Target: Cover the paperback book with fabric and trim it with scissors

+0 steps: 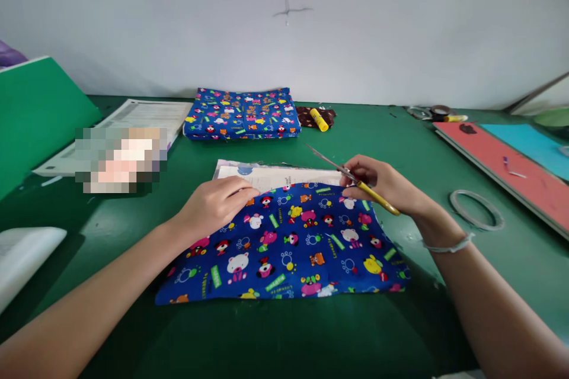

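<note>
Left hand (213, 204) and right hand (384, 182), apart, pinch the far edge of the blue cartoon-print fabric (291, 254), apparently steadying it; yellow-handled scissors (377, 196) in the right point beyond it.

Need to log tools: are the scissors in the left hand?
No, the right hand holds the scissors, while the left hand touches blue patterned fabric.

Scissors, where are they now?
In the head view, the scissors are right of centre, in the right hand, by the blue cloth's far edge.
</note>
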`<state>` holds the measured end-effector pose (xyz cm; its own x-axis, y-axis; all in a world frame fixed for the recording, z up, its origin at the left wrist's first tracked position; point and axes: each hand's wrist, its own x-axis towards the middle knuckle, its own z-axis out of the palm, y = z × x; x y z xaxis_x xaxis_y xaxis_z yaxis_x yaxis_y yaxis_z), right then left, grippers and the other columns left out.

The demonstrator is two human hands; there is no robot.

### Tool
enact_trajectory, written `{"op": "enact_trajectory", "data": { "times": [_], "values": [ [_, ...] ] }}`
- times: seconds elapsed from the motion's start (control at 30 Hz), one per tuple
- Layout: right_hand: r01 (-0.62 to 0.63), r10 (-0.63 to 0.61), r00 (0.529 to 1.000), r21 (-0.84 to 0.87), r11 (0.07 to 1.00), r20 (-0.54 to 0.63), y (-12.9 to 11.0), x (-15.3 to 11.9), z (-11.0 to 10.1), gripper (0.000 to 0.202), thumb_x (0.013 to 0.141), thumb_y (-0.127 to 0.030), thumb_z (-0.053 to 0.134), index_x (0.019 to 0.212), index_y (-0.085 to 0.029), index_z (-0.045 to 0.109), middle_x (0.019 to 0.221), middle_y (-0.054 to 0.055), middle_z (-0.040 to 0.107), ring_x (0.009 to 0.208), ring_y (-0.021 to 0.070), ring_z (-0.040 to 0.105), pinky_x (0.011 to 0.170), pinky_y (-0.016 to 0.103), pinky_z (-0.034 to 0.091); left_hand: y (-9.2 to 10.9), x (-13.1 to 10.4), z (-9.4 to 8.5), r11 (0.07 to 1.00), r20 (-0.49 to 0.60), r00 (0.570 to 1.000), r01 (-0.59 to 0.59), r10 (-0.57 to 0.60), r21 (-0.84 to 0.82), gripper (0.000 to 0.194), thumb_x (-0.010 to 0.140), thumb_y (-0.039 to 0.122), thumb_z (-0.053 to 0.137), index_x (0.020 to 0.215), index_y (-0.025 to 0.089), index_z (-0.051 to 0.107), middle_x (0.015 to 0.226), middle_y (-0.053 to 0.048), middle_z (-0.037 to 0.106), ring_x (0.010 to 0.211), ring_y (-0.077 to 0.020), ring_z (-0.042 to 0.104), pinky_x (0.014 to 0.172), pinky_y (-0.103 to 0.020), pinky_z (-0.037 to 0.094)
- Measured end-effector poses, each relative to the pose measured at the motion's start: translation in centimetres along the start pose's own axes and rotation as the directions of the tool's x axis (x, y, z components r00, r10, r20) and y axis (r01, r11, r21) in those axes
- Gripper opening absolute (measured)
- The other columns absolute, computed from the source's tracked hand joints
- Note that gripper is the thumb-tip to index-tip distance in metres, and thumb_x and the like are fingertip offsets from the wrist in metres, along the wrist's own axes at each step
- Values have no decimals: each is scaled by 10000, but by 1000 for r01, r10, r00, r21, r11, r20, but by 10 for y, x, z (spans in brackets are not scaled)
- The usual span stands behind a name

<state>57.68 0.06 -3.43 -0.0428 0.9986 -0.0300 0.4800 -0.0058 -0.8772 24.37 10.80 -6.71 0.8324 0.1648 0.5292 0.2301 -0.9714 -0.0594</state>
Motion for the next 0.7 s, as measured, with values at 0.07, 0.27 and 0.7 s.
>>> {"op": "enact_trajectory", "data": {
  "times": [0.07,0.27,0.7],
  "values": [
    [13,-13,1000,-7,1000,-16,1,0,2,408,647,-419,769,896,-210,522,842,42,659,744,183,608,678,334,498,-1,0,0,1000,0,1000,-10,10,10,172,895,81,520,986,132,656,880,-78,679,809,-178,651,690,-305,545],
    [97,-116,989,-183,978,-95,17,9,14,261,718,-310,656,929,-203,547,999,87,673,856,211,628,751,345,497,2,3,-1,999,2,1000,-20,20,46,175,889,90,533,1005,143,653,890,-73,690,818,-190,652,727,-338,551],
    [80,-92,995,-315,946,-25,14,7,19,264,726,-250,602,983,-205,560,1003,69,693,868,207,642,756,321,490,61,36,-54,914,-95,966,194,-242,-357,250,919,202,535,1158,234,603,1131,-51,665,1125,-207,586,978,-424,498]
  ]
}}
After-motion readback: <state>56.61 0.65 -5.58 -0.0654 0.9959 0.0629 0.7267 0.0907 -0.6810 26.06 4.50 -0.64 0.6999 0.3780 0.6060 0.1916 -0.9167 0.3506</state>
